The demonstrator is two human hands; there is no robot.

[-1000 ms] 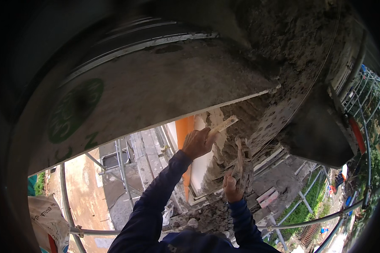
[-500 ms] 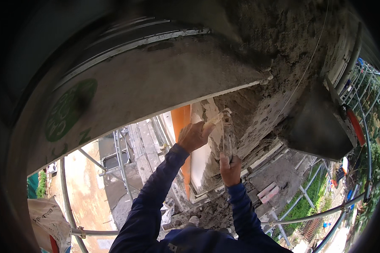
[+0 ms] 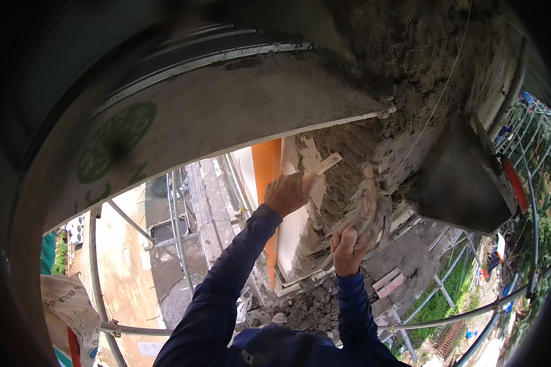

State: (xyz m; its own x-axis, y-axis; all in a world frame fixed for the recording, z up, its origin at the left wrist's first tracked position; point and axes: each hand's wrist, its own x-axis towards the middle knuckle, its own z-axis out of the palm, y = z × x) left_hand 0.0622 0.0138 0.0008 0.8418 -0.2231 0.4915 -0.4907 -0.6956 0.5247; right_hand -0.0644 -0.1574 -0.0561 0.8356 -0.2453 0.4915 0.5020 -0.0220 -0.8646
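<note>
My left hand (image 3: 290,194) is closed on a short, pale yellowish flat stick (image 3: 326,164), held against a corner surface of rough wet mortar (image 3: 340,144). Below and to the right, my right hand (image 3: 348,251) grips a mortar-coated tool (image 3: 370,202), blurred by motion and hard to make out. Just left of the mortar are a cream panel (image 3: 291,238) and an orange vertical strip (image 3: 266,162).
A concrete beam (image 3: 226,110) with a green stamp crosses above my hands. A dark angular board with a red edge (image 3: 459,183) juts out at right. Scaffold tubes (image 3: 147,330) ring me, with a sack (image 3: 70,312) at lower left and ground far below.
My right hand and its tool rose leftward toward the stick, then swung back down and right, away from it. My left hand shifted slightly, still holding the stick.
</note>
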